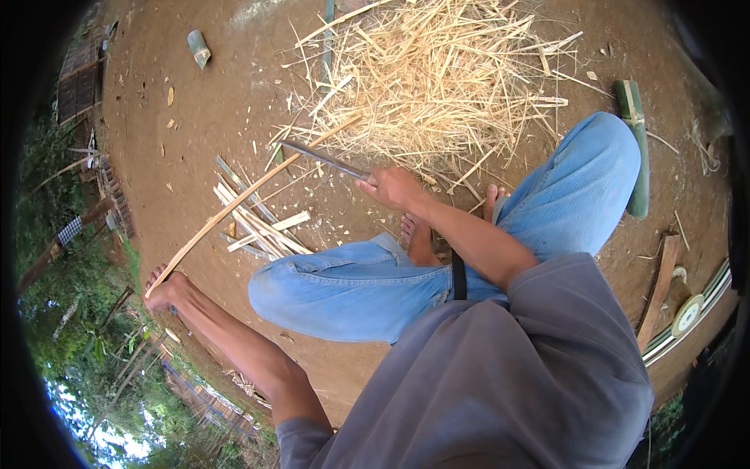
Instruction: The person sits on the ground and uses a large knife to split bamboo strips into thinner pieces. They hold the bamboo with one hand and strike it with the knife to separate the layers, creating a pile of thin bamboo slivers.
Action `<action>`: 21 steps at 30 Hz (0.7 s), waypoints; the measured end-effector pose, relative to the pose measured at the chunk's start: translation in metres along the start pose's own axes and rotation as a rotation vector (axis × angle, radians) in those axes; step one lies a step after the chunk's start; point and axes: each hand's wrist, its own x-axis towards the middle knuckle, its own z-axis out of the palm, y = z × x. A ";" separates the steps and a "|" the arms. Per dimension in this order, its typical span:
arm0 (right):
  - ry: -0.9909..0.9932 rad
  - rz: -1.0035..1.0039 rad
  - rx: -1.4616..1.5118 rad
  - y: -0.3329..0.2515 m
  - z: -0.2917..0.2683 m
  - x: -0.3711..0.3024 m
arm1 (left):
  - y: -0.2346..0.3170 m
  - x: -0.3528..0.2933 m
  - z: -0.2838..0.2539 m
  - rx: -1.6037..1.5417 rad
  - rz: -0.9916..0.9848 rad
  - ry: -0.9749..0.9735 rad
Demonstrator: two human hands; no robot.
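Observation:
My left hand is closed round the near end of a long, pale bamboo strip, out at the left. The strip slants up and away to the right, its far end above the edge of a big heap of shavings. In my right hand, closed on its handle, is a long dark-bladed knife. The blade points left and crosses the strip near its far end; whether they touch I cannot tell. The knife's handle is mostly hidden by my fingers.
Split bamboo strips lie in a small pile beyond my left knee. A green bamboo section lies beside my right knee, and a short piece at the far left. At right are a wooden board and a round disc.

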 end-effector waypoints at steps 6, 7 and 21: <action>-0.006 0.223 0.140 0.017 -0.021 0.003 | 0.012 -0.012 0.002 -0.050 -0.037 -0.049; -0.004 0.174 0.121 0.012 -0.017 -0.003 | 0.017 -0.008 -0.001 -0.033 -0.035 -0.043; -0.011 0.345 0.040 0.072 -0.006 -0.029 | 0.019 -0.035 0.004 0.060 -0.027 0.160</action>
